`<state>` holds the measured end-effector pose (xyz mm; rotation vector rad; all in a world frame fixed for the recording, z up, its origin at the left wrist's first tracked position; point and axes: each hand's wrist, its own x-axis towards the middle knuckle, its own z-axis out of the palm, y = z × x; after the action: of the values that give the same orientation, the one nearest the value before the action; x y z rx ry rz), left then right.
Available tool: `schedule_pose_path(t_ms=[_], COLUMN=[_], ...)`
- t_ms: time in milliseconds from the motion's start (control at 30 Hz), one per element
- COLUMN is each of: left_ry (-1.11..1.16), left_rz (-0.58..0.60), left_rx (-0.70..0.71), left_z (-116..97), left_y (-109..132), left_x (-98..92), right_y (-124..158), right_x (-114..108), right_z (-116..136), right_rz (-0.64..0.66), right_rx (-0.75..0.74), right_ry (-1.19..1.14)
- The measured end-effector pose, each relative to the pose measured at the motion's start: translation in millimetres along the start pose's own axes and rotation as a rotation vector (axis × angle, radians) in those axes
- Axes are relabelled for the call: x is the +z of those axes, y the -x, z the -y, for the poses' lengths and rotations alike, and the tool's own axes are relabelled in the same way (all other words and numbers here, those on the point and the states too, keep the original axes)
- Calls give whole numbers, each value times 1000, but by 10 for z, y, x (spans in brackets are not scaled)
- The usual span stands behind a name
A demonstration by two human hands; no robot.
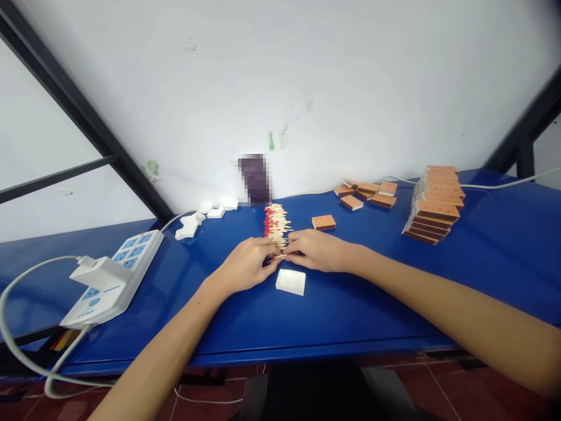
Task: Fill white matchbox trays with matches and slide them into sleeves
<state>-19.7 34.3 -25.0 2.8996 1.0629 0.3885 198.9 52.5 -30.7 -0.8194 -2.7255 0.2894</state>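
Note:
A long pile of red-tipped matchsticks (276, 222) lies on the blue table, heads to the left. At its near end my left hand (249, 262) is closed on a few matchsticks by their head side. My right hand (311, 250) pinches the other ends of these sticks, its fingertips almost meeting those of the left. Just in front of both hands lies a white inner tray (291, 282) of a matchbox. Beyond my right hand rests an orange matchbox (324, 222).
Tall stacks of matchboxes (436, 204) stand at the right, with several loose matchboxes (352, 202) near the wall. Several white trays (190, 226) lie at the back left. A power strip (131, 263) with a plugged-in charger and cables occupies the left side.

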Motion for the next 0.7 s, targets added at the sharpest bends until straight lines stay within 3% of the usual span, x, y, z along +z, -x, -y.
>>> schedule_pose_path(t_ms=[433, 700], left_ry=[-37, 11], left_rz=[14, 30], left_rx=[49, 60], left_z=[-8, -49], left_y=[-18, -17], left_x=[-16, 7], right_y=[13, 47], right_x=[-24, -59], right_z=[152, 206], right_rz=[31, 113], right_rx=[85, 98], right_ry=[262, 275])
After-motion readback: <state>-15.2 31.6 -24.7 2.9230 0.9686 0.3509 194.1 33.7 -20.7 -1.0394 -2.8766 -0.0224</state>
